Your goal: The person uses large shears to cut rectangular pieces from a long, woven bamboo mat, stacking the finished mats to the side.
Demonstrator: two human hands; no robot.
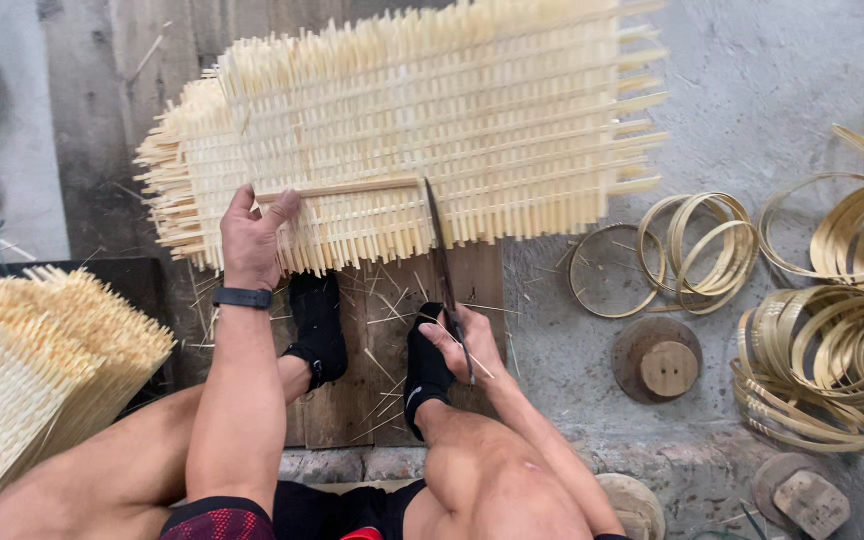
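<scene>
Left hand [250,238] clamped on one end of a thin strip [337,188], pressing it flat against the near face of the woven mat [402,130]. Right hand [464,345] closed round the handle of a knife [442,255], blade rising from the fist to meet the strip's right end.

Mat propped across the board [352,400] in front of two black-socked feet, tilted up and away, well above the floor. Long axis of the mat running left to right, loose slat ends bristling along its edges. Strip lying along that same axis, almost level, slightly higher at the right. Knife nearly upright, tip pointing away from the body, crossing the strip close to square.

Likely trouble: blade slipping off the strip and skating toward the left fingers, or biting into the weave. Mat shifting under uneven pressure, since only one hand pins it. Bare thighs close below the handle.
</scene>
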